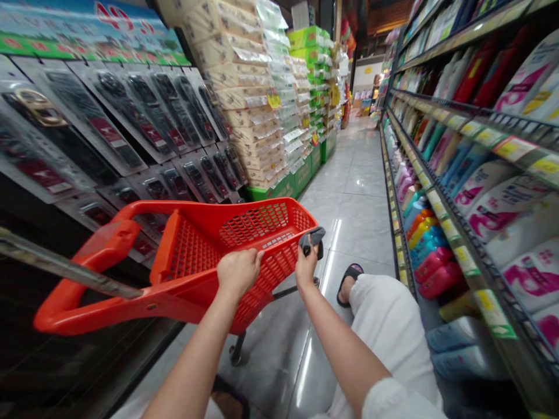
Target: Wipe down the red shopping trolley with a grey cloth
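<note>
Counting from the person, with twelve straight down the aisle, white trousers (393, 326) are bent close by at two o'clock, a black sandal (344, 286) ahead of them. The left hand (238, 272), towards eleven, is curled closed over the near rim of the red cart (196, 299); the right hand (307, 266), just past twelve, is closed round a grey cloth (312, 235) beside the basket's end corner, with a small dark piece I can't identify. The cloth looks light and soft, so bunching it should do no harm. The cart, spanning nine to twelve, seems stiff, fairly light plastic, perhaps slippery under a loose palm; I'd trust its solid rim or the looped handle (74, 323) at ten over the perforated walls, and the wheel (236, 356) underneath could let it roll. Packaged belts (109, 116) hang beyond at ten, bottles (430, 241) line shelves at two, and stacked packs (251, 105) recede towards twelve.
</note>
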